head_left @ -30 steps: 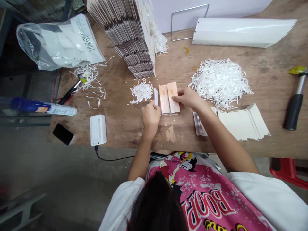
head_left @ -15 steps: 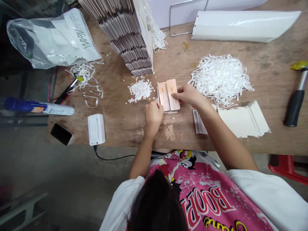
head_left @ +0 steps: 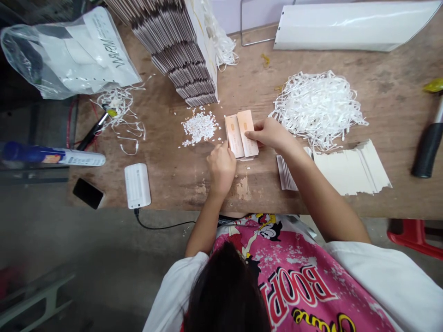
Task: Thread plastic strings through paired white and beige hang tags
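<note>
Two peach printed cards (head_left: 235, 136) lie side by side, partly overlapping, with more card edges showing beneath them. My right hand (head_left: 270, 133) pinches the right card, its thumb on the printed face and the fingers hidden underneath. At the lower left edge of the left card is my left hand (head_left: 222, 166), closed, with its back to the camera; its fingertips are mostly hidden against the card edge. A scatter of tiny white pieces (head_left: 200, 127) lies just left of the cards. Right of them is a heap of white strings (head_left: 316, 108).
Tall stacks of folded cards (head_left: 187, 60) rise behind the white pieces. Cream card strips (head_left: 349, 168) and a small card stack (head_left: 286, 173) lie by my right forearm. A hammer (head_left: 429, 143) is far right; a white power bank (head_left: 137, 185) and phone (head_left: 88, 193) are left.
The view has shifted slightly. My left hand has turned a little at the card edge, its thumb less visible, and the left card sits more tilted. My right hand keeps its pinch.
</note>
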The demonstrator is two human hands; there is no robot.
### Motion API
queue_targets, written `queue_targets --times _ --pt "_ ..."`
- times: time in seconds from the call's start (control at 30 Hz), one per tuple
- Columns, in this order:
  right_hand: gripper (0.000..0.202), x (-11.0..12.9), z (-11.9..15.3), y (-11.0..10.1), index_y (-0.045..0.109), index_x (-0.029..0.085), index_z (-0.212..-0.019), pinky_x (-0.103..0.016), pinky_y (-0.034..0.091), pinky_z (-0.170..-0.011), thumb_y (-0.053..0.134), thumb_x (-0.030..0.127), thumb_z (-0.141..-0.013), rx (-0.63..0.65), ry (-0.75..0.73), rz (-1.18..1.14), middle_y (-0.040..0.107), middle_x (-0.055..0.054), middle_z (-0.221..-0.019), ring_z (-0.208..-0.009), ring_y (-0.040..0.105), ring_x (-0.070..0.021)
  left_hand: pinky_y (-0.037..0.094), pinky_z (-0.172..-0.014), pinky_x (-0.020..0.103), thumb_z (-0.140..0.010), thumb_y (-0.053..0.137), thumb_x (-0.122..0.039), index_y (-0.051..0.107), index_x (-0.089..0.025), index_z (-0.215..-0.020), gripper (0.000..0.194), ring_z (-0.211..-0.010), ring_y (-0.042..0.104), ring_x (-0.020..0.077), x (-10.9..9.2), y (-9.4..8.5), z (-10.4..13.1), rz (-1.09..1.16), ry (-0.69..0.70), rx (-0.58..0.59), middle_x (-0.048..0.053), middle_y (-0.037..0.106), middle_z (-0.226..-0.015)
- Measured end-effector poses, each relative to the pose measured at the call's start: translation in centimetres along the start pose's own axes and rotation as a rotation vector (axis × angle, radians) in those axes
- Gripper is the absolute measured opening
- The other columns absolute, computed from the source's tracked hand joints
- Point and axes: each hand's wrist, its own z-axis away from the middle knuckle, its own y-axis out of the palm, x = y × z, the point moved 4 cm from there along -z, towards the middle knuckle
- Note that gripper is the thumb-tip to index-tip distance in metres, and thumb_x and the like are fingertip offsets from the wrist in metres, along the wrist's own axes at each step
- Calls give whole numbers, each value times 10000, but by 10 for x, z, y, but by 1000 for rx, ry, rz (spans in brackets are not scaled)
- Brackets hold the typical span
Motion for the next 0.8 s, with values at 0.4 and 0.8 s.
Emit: queue_targets --times 0.4,0.8 --pt "143 -3 5 -22 627 137 -644 -289 417 -581 632 231 -751 -93 -6 140 555 -15 -579 -560 499 -139 435 -743 339 -887 486 -146 736 -189 -1017 284 -869 668 245 -16 3 -14 209 37 35 124 744 -974" --pt "168 -4 16 -37 575 150 -610 -283 317 -560 605 231 -754 -115 11 260 457 12 -521 -541 407 -125 412 -673 307 -864 497 -171 744 -228 -1011 293 -787 658 218 -25 12 -13 338 71 32 79 758 -911"
